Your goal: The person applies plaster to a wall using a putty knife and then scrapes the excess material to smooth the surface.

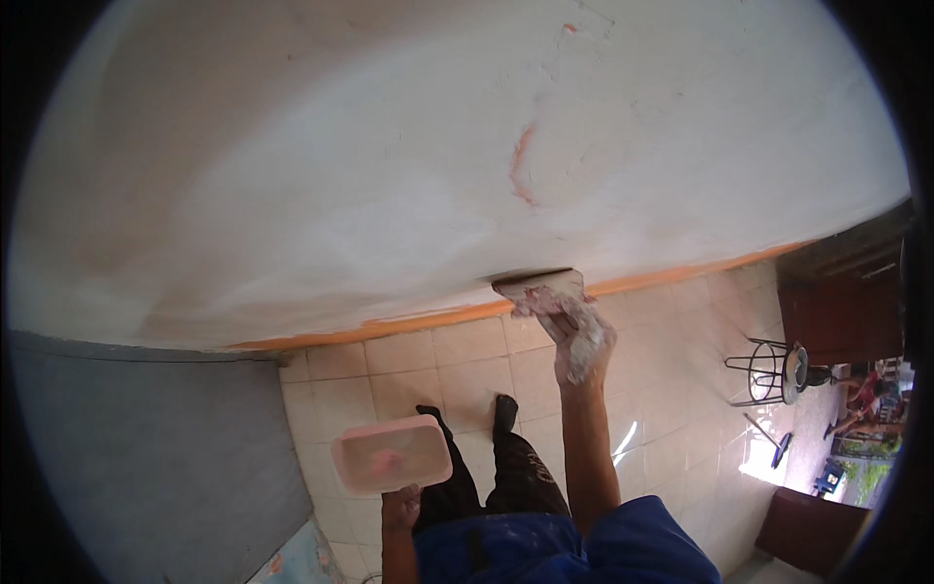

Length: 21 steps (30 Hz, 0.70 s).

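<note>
Scraper (pixel 547 282), partly hidden, is clamped by right fingers (pixel 561 331); left fingers (pixel 411 495) grip a tub (pixel 342 461).

At lower centre-left, the pink rectangular plastic container (pixel 339 457) hides part of the left hand (pixel 407 503), whose forearm the bottom edge cuts off. Near the middle, thick white paste (pixel 586 352) obscures parts of the right hand (pixel 574 341) and the flat, pale, straight-edged tool (pixel 550 283). The dark rim crops the smooth grey panel (pixel 146 448) at lower left; at far right, a red-clothed person (pixel 864 397) is blurred and tiny.
</note>
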Motion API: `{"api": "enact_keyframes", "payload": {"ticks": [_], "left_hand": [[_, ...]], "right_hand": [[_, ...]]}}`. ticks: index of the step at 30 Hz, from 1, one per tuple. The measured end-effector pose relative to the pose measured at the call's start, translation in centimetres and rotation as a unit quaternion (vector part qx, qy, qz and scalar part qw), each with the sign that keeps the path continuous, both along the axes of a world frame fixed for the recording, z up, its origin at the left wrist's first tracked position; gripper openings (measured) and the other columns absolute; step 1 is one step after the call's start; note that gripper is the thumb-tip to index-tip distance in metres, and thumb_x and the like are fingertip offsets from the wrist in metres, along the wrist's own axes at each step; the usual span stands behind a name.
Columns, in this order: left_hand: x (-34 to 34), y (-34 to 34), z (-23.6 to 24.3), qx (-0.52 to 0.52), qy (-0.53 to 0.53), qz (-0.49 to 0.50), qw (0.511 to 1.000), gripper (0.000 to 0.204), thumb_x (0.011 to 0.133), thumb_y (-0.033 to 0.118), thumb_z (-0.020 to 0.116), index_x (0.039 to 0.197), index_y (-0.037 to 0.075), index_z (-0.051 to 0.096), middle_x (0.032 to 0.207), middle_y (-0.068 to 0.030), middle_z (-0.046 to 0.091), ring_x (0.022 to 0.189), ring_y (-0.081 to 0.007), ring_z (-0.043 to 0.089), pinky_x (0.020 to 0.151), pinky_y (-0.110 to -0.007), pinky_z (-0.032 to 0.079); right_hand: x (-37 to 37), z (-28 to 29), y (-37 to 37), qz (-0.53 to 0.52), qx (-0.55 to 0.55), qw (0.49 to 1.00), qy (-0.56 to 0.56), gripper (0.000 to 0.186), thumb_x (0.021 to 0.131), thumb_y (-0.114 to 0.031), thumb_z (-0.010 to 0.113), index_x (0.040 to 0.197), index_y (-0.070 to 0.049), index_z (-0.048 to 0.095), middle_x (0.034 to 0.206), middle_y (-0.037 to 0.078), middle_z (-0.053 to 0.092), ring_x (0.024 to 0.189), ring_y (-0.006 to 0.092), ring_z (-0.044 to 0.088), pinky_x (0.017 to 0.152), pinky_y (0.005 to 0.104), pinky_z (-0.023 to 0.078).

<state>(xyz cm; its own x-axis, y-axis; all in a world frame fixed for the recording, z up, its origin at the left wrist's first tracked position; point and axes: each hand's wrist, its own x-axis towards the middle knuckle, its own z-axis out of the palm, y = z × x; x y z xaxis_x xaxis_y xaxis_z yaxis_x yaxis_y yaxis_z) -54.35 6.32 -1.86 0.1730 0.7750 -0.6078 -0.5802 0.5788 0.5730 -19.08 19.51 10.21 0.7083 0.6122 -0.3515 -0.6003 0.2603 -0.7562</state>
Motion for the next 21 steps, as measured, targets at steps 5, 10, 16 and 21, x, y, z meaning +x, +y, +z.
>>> {"api": "enact_keyframes", "payload": {"ticks": [5,10,16,21], "left_hand": [[1.2,-0.7,-0.7,0.084,0.157,-0.072,0.981,0.057,0.065,-0.009,0.058,0.118,0.004,0.041,0.105,-0.0107,0.052,0.099,-0.0211,0.052,0.083,-0.035,0.046],[2.1,-0.3,0.4,0.008,-0.016,0.012,1.0,0.063,0.063,-0.011,0.057,0.12,0.006,0.039,0.111,-0.0101,0.048,0.105,-0.0247,0.05,0.081,-0.035,0.047],[2.0,-1.1,-0.2,0.005,-0.006,0.029,1.0,0.062,0.065,-0.01,0.056,0.122,0.005,0.038,0.112,-0.0106,0.047,0.106,-0.0251,0.049,0.083,-0.036,0.047],[1.6,-1.7,-0.9,0.03,-0.003,0.031,0.999,0.059,0.066,-0.007,0.056,0.122,0.003,0.037,0.114,-0.0125,0.046,0.109,-0.0276,0.048,0.09,-0.039,0.045]], "right_hand": [[-0.5,-3.1,-5.8,0.04,-0.037,0.993,0.102,0.024,0.081,-0.005,0.048,0.104,0.005,0.048,0.104,0.016,0.056,0.096,0.03,0.058,0.082,0.0417,0.05],[-0.9,-12.8,-7.0,0.042,-0.073,0.981,0.177,0.029,0.082,-0.003,0.046,0.11,0.003,0.043,0.104,0.016,0.055,0.097,0.0287,0.057,0.082,0.0409,0.051],[0.5,-19.3,-4.9,0.05,-0.071,0.979,0.184,0.028,0.081,0.002,0.046,0.107,0.008,0.038,0.105,0.022,0.055,0.094,0.0335,0.059,0.081,0.0424,0.052],[1.0,-19.2,-1.5,0.087,-0.092,0.978,0.165,0.024,0.081,-0.002,0.047,0.099,0.012,0.042,0.101,0.024,0.056,0.088,0.0348,0.061,0.076,0.0412,0.054]]}}
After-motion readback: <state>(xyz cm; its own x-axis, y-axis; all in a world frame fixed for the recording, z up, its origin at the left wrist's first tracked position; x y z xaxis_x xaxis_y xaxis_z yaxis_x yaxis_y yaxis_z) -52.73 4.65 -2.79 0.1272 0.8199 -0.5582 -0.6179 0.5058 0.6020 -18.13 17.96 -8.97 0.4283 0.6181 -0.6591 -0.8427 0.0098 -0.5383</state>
